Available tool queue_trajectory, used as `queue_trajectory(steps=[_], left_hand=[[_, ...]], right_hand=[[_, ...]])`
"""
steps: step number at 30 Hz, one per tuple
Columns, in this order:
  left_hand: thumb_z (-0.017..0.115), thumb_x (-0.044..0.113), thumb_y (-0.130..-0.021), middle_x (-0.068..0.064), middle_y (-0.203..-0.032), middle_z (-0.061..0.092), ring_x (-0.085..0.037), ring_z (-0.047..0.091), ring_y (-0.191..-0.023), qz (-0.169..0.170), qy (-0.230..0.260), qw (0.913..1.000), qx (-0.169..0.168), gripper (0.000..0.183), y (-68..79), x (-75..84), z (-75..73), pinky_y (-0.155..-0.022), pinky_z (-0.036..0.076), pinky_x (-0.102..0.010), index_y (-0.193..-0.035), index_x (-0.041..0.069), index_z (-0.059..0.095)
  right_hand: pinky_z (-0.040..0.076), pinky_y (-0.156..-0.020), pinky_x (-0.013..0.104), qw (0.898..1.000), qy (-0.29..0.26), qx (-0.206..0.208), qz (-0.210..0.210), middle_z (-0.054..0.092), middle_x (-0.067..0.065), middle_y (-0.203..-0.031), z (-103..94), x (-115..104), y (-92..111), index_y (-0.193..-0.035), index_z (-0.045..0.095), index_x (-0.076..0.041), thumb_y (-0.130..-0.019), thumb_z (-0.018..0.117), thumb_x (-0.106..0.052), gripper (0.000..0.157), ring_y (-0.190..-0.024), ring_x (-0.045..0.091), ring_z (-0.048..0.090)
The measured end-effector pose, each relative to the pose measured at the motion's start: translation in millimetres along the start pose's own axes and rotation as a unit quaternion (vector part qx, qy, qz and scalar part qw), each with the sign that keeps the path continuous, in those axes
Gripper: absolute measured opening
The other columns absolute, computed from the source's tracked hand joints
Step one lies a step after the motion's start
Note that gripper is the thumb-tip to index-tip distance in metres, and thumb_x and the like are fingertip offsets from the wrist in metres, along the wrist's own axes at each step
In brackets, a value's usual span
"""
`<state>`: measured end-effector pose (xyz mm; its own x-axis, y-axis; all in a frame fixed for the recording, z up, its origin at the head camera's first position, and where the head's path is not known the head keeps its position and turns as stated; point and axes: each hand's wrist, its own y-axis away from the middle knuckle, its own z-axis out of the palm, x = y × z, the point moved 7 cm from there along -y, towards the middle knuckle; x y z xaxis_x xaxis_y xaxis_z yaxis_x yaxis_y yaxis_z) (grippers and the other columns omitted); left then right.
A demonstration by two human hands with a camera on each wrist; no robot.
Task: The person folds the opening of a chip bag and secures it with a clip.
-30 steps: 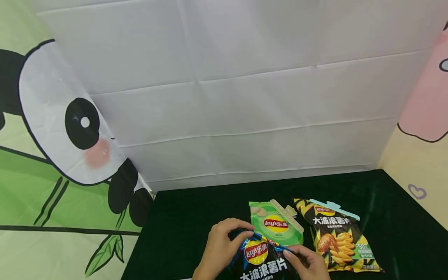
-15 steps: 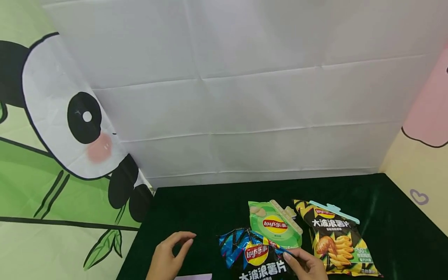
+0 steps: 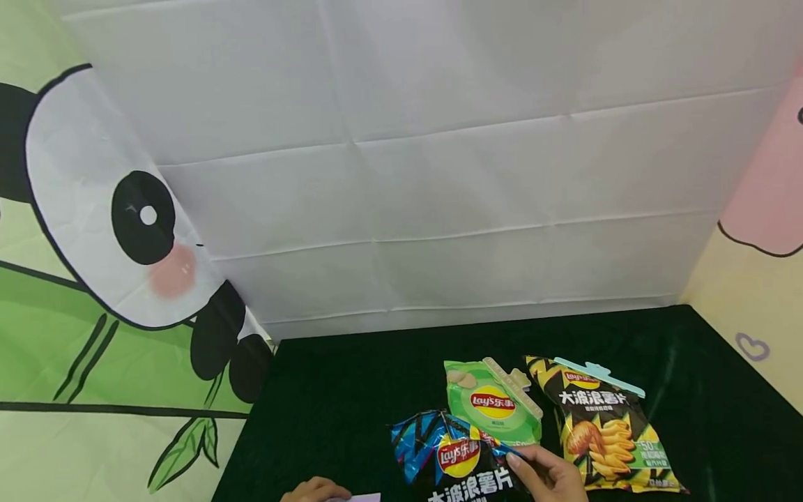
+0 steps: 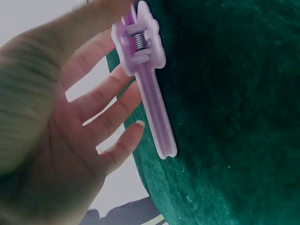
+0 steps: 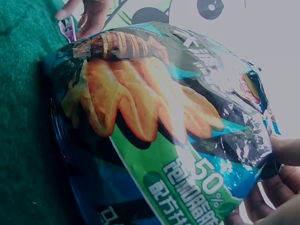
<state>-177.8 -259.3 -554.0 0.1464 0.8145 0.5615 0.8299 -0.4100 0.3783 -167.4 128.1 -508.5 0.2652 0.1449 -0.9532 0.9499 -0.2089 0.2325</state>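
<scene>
My left hand (image 3: 316, 491) is at the bottom edge of the head view, at a purple bag clip (image 4: 157, 112) with a metal spring. In the left wrist view the thumb lies on the clip's handle end and the other fingers reach beside and behind it. My right hand (image 3: 552, 474) pinches the folded top edge of a blue and black Lay's chip bag (image 3: 461, 457) at its right end. The left end of that fold stands loose and crinkled. The bag's lower part is cut off in the head view; its printed front (image 5: 150, 103) fills the right wrist view.
Behind the blue bag lies a green Lay's bag (image 3: 486, 408) with a cream clip (image 3: 516, 390) across its top. To the right is a black and yellow bag (image 3: 605, 432) with a light blue clip (image 3: 599, 376). A dark green cloth (image 3: 339, 390) covers the table.
My left hand has let go of the blue bag's fold and moved left and down to the purple clip. The bag's left top corner has sprung up. My right hand has stayed at the fold.
</scene>
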Motion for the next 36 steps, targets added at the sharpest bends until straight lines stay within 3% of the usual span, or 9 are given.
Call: queue_trajectory(steps=[4,8,13,17,22,28,33,36], left_hand=[[0.063,0.041,-0.087,0.003,-0.105,0.061,-0.003,0.056,-0.088,-0.007,0.028,0.9996,-0.006,0.028,-4.6,-9.0,0.1,-0.072,0.048,-0.032,-0.112,0.029,0.064],[0.066,0.041,-0.085,0.003,-0.104,0.062,0.001,0.057,-0.087,0.011,0.062,0.9977,-0.026,0.036,-11.1,-20.1,-0.1,-0.073,0.05,-0.03,-0.116,0.025,0.062],[0.062,0.043,-0.088,0.002,-0.102,0.064,-0.006,0.06,-0.085,-0.001,0.087,0.9956,-0.035,0.039,-18.3,-22.6,-8.9,-0.072,0.051,-0.034,-0.118,0.018,0.06],[0.054,0.045,-0.093,0.0,-0.097,0.064,-0.011,0.059,-0.079,-0.018,0.086,0.9962,-0.005,0.038,-16.7,-10.6,-25.5,-0.067,0.048,-0.034,-0.112,0.014,0.062],[0.064,0.04,-0.087,0.002,-0.095,0.063,-0.005,0.054,-0.074,-0.011,0.051,0.9986,-0.008,0.032,-13.8,-0.4,-35.4,-0.062,0.044,-0.023,-0.108,0.015,0.063],[0.066,0.042,-0.085,0.004,-0.087,0.062,-0.006,0.051,-0.071,-0.007,0.034,0.9993,0.017,0.032,-12.6,13.8,-49.0,-0.059,0.042,-0.023,-0.102,0.015,0.065],[0.066,0.049,-0.083,0.008,-0.086,0.063,-0.003,0.052,-0.071,0.002,-0.002,0.9984,0.057,0.035,-8.3,40.2,-73.7,-0.059,0.043,-0.022,-0.103,0.02,0.066],[0.066,0.051,-0.081,0.014,-0.084,0.064,0.002,0.052,-0.071,0.03,-0.035,0.9946,0.092,0.032,-2.6,65.7,-93.4,-0.058,0.042,-0.02,-0.1,0.025,0.067]], right_hand=[[0.052,-0.064,0.022,1.0,0.0,0.0,-0.002,0.071,0.008,-0.086,-1.1,0,1,-0.094,0.071,-0.002,-0.086,0.067,-0.015,0.016,-0.071,0.012,0.06],[0.051,-0.063,0.023,1.0,0.003,0.0,0.003,0.071,0.007,-0.084,-2.8,1,1,-0.094,0.071,-0.002,-0.086,0.068,-0.017,0.018,-0.07,0.012,0.06],[0.051,-0.062,0.023,1.0,-0.008,0.0,0.009,0.07,0.008,-0.082,-1.9,3,3,-0.092,0.071,-0.001,-0.085,0.067,-0.016,0.017,-0.068,0.013,0.06],[0.052,-0.063,0.023,1.0,-0.021,-0.011,0.002,0.07,0.009,-0.084,2.6,1,3,-0.094,0.07,0.001,-0.085,0.068,-0.017,0.02,-0.07,0.013,0.06],[0.053,-0.066,0.023,1.0,-0.026,-0.014,0.005,0.07,0.008,-0.086,3.4,0,3,-0.094,0.069,0.001,-0.086,0.068,-0.019,0.022,-0.073,0.014,0.06],[0.053,-0.066,0.023,1.0,-0.019,-0.011,-0.001,0.071,0.008,-0.087,0.7,0,4,-0.094,0.069,0.001,-0.086,0.068,-0.019,0.022,-0.073,0.013,0.061],[0.053,-0.066,0.022,1.0,-0.026,-0.015,-0.002,0.072,0.009,-0.087,1.0,1,4,-0.094,0.069,0.002,-0.085,0.069,-0.02,0.023,-0.073,0.012,0.061],[0.053,-0.065,0.022,0.999,-0.027,-0.018,-0.002,0.071,0.008,-0.086,1.1,1,4,-0.094,0.069,0.002,-0.085,0.069,-0.021,0.024,-0.072,0.012,0.061]])
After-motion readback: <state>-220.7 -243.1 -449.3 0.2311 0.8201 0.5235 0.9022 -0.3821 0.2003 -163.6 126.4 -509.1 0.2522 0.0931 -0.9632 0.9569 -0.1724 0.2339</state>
